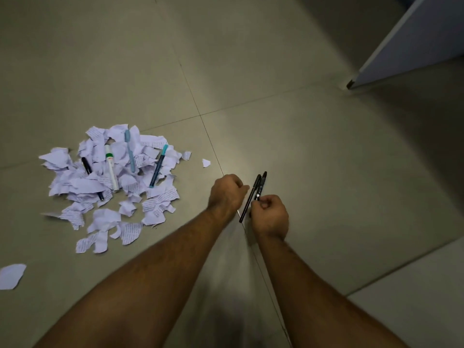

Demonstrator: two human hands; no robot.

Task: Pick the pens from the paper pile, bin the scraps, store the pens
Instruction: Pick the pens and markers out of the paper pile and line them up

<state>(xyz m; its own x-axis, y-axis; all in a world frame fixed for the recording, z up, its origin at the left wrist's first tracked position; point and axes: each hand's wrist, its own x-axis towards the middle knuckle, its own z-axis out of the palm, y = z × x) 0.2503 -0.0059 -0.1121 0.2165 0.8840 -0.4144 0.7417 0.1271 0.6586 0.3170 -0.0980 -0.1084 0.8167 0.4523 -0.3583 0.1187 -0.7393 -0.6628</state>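
The right hand [270,214] pinched two slim black plastic pens [254,194] with curled fingers, their tips pointing away over the grey tiled floor [301,121]. The left hand [227,190], curled just beside them, seemed to touch one pen; whether it gripped it could not be told. Well to the left lay the pile of torn white printed paper scraps [110,187], with a white marker [111,167], a pale blue pen [130,150], a teal-capped pen [158,165] and a short black pen [86,165] on it.

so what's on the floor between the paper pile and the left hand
In the head view, one small torn paper scrap lies on the floor tile between the paper pile and the left hand; otherwise that stretch is bare.
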